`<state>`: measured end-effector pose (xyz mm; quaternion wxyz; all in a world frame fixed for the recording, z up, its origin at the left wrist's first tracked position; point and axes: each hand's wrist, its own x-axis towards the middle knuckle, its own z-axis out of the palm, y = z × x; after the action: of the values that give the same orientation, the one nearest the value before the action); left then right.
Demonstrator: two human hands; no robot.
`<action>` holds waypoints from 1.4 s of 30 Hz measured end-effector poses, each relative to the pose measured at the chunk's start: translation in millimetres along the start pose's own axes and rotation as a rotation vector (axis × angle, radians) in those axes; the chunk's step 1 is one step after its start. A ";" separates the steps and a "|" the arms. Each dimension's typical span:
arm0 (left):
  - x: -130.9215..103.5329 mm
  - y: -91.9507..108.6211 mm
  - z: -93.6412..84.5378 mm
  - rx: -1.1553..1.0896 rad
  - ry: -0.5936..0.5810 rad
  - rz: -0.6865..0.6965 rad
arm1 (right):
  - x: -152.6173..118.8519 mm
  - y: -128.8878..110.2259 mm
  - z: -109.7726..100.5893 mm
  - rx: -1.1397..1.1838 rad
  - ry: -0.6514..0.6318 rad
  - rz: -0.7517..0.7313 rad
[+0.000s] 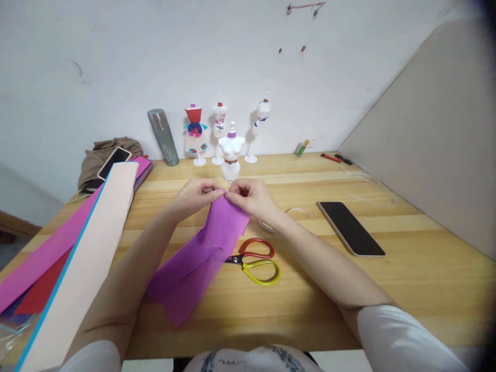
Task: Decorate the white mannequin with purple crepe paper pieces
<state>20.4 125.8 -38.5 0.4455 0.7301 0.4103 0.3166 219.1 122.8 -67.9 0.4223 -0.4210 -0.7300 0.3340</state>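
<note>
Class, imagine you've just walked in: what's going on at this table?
A person's left hand and right hand pinch the top edge of a purple sheet, just in front of a small white dress form. The sheet trails down toward the table edge, beside scissors. Three more forms stand behind, near the wall.

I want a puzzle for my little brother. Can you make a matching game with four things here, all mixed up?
1. Scissors
2. Purple sheet
3. Bottle
4. Brown cloth

A. Grey-green, silver top
B. Heaped, back left
C. Red and yellow handles
D. Pinched by left hand and right hand

Pairs: 1-C; 2-D; 3-A; 4-B
</note>
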 end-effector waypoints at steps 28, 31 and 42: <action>2.8 -15.2 -12.5 -0.261 -0.203 -0.117 | 4.6 -2.4 -15.3 0.124 -0.188 0.071; 3.7 -18.9 -13.2 -0.271 -0.181 -0.114 | 6.0 -0.9 -16.7 0.093 -0.209 0.041; 4.8 -23.0 -7.1 -0.245 -0.166 -0.104 | 6.5 2.2 -18.5 0.215 -0.209 0.139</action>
<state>9.4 139.0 -56.1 0.5796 0.6716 0.3674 0.2793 234.6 132.0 -59.8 0.3625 -0.3858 -0.6992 0.4805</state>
